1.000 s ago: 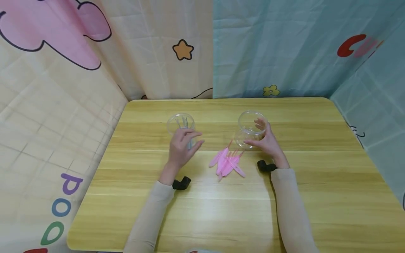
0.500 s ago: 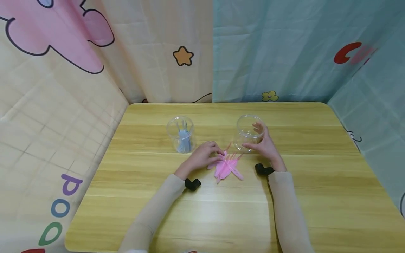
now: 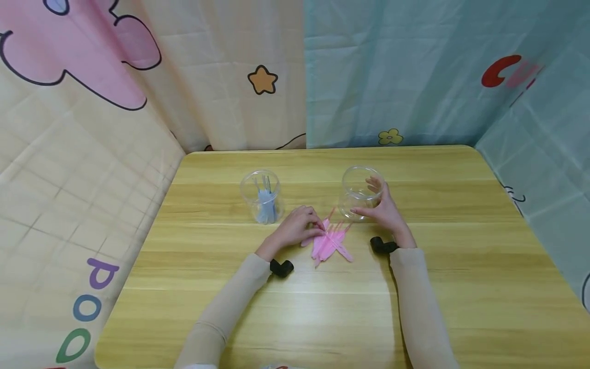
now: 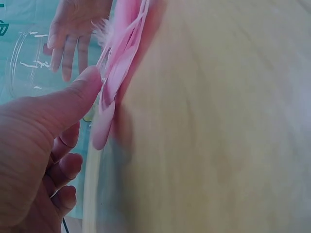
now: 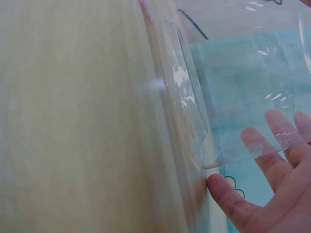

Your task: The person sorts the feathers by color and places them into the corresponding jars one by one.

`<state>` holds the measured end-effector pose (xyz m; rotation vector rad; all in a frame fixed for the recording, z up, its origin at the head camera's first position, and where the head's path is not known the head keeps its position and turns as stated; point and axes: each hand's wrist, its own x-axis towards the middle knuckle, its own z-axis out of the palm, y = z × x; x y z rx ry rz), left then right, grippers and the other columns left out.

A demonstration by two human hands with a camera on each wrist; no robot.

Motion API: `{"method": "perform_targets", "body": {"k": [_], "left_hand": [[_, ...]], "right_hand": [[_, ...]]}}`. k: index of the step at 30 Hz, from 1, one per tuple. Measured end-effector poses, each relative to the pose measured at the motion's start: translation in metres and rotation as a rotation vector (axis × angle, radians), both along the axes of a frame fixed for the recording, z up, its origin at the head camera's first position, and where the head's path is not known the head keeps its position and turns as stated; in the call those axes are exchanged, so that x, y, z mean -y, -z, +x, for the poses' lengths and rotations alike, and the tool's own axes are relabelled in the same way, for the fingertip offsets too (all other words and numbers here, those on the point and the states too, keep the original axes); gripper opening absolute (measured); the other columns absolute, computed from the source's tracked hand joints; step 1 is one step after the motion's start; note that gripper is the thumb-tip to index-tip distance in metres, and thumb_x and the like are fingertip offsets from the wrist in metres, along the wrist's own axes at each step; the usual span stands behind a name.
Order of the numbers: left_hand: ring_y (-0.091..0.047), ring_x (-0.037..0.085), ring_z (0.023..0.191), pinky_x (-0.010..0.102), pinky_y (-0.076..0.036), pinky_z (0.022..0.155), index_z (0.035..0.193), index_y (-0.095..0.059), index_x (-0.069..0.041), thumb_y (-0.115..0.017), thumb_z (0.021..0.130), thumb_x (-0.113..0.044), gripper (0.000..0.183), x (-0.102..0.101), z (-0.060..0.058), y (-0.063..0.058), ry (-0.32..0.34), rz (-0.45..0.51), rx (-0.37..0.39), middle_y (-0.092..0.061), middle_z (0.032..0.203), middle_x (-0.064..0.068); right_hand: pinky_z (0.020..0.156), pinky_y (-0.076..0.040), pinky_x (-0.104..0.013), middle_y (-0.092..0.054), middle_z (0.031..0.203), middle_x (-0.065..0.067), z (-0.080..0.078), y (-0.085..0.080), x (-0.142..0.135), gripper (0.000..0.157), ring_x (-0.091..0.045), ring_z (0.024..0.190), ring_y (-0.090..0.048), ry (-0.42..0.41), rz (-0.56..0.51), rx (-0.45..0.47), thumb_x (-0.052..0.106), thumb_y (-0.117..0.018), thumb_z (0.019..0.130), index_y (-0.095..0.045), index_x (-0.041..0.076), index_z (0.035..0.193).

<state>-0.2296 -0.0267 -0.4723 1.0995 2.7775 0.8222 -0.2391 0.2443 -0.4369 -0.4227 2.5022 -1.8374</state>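
My left hand [image 3: 297, 225] is at the left side of a small pile of pink feathers [image 3: 329, 246] on the table. In the left wrist view its thumb meets the end of a pink feather [image 4: 116, 80], pinching it against the index finger, which is mostly hidden; the other fingers curl below. My right hand [image 3: 386, 209] holds a clear cup [image 3: 352, 205] from the right, thumb on the near side and fingers round the far side. That cup stands upright, with nothing showing inside. Through its wall, the right wrist view shows the fingers [image 5: 277, 126].
A second clear cup [image 3: 252, 202] stands upright to the left, with several light-blue feathers [image 3: 267, 205] inside, stems up. The wooden table [image 3: 304, 318] has patterned curtains [image 3: 221, 92] behind it and at both sides.
My left hand has moved right and toward me, from above the cup of blue feathers to the pink pile, where it stays. The right hand keeps its place at its cup.
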Motion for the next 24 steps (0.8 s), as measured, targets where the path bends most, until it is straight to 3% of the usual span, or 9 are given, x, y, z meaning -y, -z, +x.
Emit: {"method": "perform_targets", "body": {"k": [5,9,12,18,21,24], "left_hand": [[-0.047,0.011,0.084,0.028,-0.038,0.077,0.090,-0.073,-0.021,-0.069,0.088,-0.029,0.009,0.006,0.000,-0.006,0.001,0.054,0.033,-0.055,0.087,-0.010],[-0.049,0.013,0.081,0.027,-0.040,0.072,0.089,-0.073,-0.017,-0.070,0.088,-0.024,0.008,0.013,-0.003,-0.019,-0.019,0.153,0.025,-0.055,0.085,-0.008],[-0.051,0.018,0.080,0.028,-0.041,0.069,0.089,-0.074,-0.016,-0.070,0.087,-0.024,0.009,0.015,-0.007,-0.034,-0.068,0.243,-0.040,-0.053,0.083,-0.008],[-0.050,0.022,0.075,0.031,-0.041,0.064,0.090,-0.074,-0.012,-0.071,0.086,-0.023,0.012,0.008,-0.019,-0.066,-0.193,0.415,-0.261,-0.052,0.078,-0.004],[-0.049,0.018,0.074,0.029,-0.041,0.064,0.091,-0.074,-0.011,-0.070,0.088,-0.024,0.014,0.001,-0.024,-0.077,-0.233,0.431,-0.341,-0.052,0.078,-0.002],[-0.046,0.016,0.075,0.025,-0.039,0.063,0.091,-0.074,-0.011,-0.069,0.088,-0.024,0.013,-0.008,-0.026,-0.084,-0.255,0.375,-0.407,-0.051,0.078,-0.002]], "right_hand": [[0.105,-0.019,-0.060,-0.024,0.148,-0.023,0.003,-0.007,0.003,0.094,-0.041,0.135,-0.020,-0.002,0.017,0.005,0.002,-0.079,0.075,-0.014,-0.003,0.144],[0.105,-0.019,-0.060,-0.023,0.148,-0.022,0.001,-0.006,0.003,0.095,-0.040,0.135,-0.020,-0.002,0.018,0.011,0.002,-0.079,0.075,-0.014,-0.002,0.144],[0.105,-0.019,-0.060,-0.023,0.148,-0.022,-0.002,-0.003,0.002,0.098,-0.040,0.135,-0.020,-0.006,0.003,0.007,0.003,-0.081,0.074,-0.014,-0.001,0.145],[0.106,-0.019,-0.057,-0.024,0.150,-0.015,-0.014,0.018,-0.006,0.101,-0.035,0.136,-0.021,0.007,-0.005,0.013,0.009,-0.083,0.073,-0.014,0.005,0.146],[0.106,-0.021,-0.055,-0.027,0.149,-0.010,-0.016,0.026,-0.008,0.102,-0.031,0.136,-0.023,0.027,0.008,0.009,0.013,-0.085,0.072,-0.016,0.007,0.147],[0.106,-0.021,-0.056,-0.027,0.149,-0.009,-0.015,0.030,-0.009,0.102,-0.030,0.135,-0.024,0.029,0.005,0.002,0.015,-0.085,0.071,-0.016,0.009,0.147]]}}
